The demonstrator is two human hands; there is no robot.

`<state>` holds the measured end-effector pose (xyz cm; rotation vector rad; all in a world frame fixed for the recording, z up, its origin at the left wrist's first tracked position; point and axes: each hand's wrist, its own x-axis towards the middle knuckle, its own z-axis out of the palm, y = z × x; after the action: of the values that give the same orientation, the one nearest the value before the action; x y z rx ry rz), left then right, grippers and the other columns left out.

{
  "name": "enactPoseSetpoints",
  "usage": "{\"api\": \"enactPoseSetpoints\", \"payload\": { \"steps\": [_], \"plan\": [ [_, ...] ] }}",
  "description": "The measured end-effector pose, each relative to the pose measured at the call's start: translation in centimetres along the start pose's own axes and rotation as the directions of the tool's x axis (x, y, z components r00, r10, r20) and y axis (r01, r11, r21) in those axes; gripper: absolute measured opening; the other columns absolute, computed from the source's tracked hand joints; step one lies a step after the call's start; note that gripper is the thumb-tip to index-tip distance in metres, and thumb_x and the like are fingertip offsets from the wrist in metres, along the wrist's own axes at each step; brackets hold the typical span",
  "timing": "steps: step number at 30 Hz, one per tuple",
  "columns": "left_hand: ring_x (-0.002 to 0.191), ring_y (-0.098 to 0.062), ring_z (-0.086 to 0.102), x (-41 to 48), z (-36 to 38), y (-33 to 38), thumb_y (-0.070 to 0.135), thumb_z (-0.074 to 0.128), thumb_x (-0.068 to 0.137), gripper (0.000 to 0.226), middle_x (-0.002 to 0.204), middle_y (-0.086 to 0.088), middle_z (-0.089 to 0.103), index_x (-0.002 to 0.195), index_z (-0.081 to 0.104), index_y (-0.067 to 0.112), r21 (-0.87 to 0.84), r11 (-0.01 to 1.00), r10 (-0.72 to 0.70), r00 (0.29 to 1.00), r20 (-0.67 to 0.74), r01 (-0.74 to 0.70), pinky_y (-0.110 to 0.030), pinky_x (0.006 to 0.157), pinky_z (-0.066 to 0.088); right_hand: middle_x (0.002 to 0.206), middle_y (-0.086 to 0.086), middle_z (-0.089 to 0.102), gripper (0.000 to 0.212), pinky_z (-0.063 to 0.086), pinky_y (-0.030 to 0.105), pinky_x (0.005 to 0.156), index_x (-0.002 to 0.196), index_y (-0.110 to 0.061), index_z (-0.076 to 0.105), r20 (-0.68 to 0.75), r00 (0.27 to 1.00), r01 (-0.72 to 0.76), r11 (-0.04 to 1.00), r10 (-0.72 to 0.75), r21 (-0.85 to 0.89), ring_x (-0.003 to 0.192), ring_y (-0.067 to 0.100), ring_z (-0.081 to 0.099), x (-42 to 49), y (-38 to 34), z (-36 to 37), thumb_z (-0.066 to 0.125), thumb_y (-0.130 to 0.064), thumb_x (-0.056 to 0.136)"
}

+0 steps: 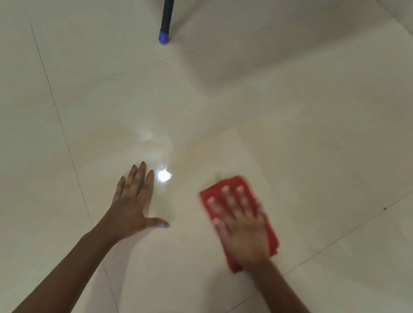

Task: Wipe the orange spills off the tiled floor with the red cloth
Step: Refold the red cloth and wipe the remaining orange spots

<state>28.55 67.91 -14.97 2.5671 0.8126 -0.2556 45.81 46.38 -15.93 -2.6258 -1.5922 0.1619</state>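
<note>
Right hand (240, 228) is spread flat, pressing the red cloth (235, 185) onto the tiled floor (324, 140), near right. Left hand (134, 200) lies open and empty on the floor beside it. Far off stands a dark pole (167, 11).

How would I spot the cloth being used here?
Start at the pale tiled floor and find the two hands pressed flat near the bottom. The red cloth lies under the right hand. It is the only red thing; the left hand rests on bare tile.
</note>
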Motion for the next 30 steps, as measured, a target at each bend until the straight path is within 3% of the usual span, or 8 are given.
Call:
{"api": "enactPoseSetpoints", "payload": {
  "steps": [5,10,12,18,22,24,26,30],
  "plan": [
    [0.139,-0.015,-0.019,-0.5,0.0,0.1,0.096,0.024,0.052,0.127,0.154,-0.005,-0.012,0.146,0.002,0.015,-0.019,0.999,0.038,0.999,-0.001,-0.038,-0.03,0.109,-0.018,0.155,0.004,0.023,0.056,0.018,0.058,0.108,0.144,-0.037,0.03,0.005,0.954,-0.299,0.954,0.299,-0.007,0.142,0.033,0.017,9.2,2.1,-1.2,0.013,-0.047,0.091],
    [0.141,-0.022,-0.01,-3.7,0.4,-0.2,0.09,0.03,0.063,0.117,0.155,-0.009,-0.008,0.146,0.009,0.01,-0.016,0.999,0.053,0.996,0.072,-0.052,-0.03,0.11,-0.013,0.155,0.002,0.024,0.049,0.02,0.058,0.109,0.143,-0.038,0.03,0.03,0.987,0.16,0.987,-0.161,0.013,0.142,0.031,0.017,2.0,-7.2,0.8,0.032,-0.044,0.095],
    [0.141,-0.025,-0.006,-5.8,0.9,-0.3,0.089,0.032,0.065,0.115,0.155,-0.01,-0.004,0.146,0.011,0.009,-0.023,0.999,0.027,0.997,0.069,-0.025,-0.033,0.111,-0.01,0.154,-0.001,0.025,0.048,0.024,0.057,0.108,0.141,-0.04,0.032,0.016,0.982,0.186,0.982,-0.186,0.035,0.142,0.029,0.02,-2.1,-5.5,0.7,0.037,-0.046,0.094],
    [0.142,-0.025,-0.002,-8.3,1.7,-0.8,0.086,0.034,0.068,0.111,0.155,-0.012,0.005,0.146,0.012,0.009,-0.042,0.999,-0.03,0.999,0.025,0.031,-0.033,0.112,-0.007,0.152,0.007,0.03,0.051,0.022,0.06,0.105,0.142,-0.034,0.035,-0.026,0.964,-0.264,0.964,0.264,-0.015,0.139,0.035,0.025,4.2,-3.3,0.2,0.025,-0.045,0.093],
    [0.142,-0.025,-0.003,-10.3,1.6,-1.3,0.085,0.033,0.07,0.11,0.155,-0.012,0.001,0.147,0.01,0.009,-0.047,0.997,-0.055,0.998,0.021,0.056,-0.034,0.112,-0.006,0.154,0.003,0.025,0.048,0.021,0.06,0.108,0.143,-0.036,0.03,0.043,0.983,0.174,0.982,-0.178,0.076,0.142,0.033,0.017,-0.7,-12.3,1.2,0.033,-0.043,0.095],
    [0.142,-0.025,-0.003,-11.8,1.7,-1.6,0.084,0.035,0.071,0.109,0.156,-0.011,0.0,0.147,0.009,0.01,-0.059,0.995,-0.082,0.997,0.012,0.082,-0.034,0.112,-0.004,0.153,0.0,0.027,0.047,0.026,0.06,0.106,0.141,-0.038,0.031,0.065,0.959,0.272,0.96,-0.277,0.072,0.142,0.03,0.019,-5.4,-11.7,1.1,0.036,-0.045,0.095],
    [0.142,-0.026,-0.001,-12.6,1.9,-1.7,0.083,0.036,0.071,0.109,0.156,-0.011,0.002,0.147,0.011,0.011,-0.076,0.992,-0.103,0.995,0.006,0.103,-0.035,0.112,-0.003,0.15,0.0,0.032,0.047,0.033,0.059,0.101,0.138,-0.039,0.038,0.023,0.981,0.189,0.981,-0.19,0.031,0.137,0.031,0.029,-6.5,-7.7,0.9,0.039,-0.044,0.091],
    [0.142,-0.028,0.002,-11.5,2.3,-1.2,0.082,0.037,0.071,0.107,0.155,-0.014,0.007,0.146,0.015,0.009,-0.073,0.995,-0.07,0.998,-0.008,0.069,-0.042,0.112,0.002,0.15,0.007,0.032,0.05,0.026,0.061,0.104,0.141,-0.033,0.037,-0.033,0.975,-0.22,0.975,0.219,-0.03,0.137,0.037,0.029,0.5,-2.6,0.4,0.032,-0.042,0.092]
  ]
}}
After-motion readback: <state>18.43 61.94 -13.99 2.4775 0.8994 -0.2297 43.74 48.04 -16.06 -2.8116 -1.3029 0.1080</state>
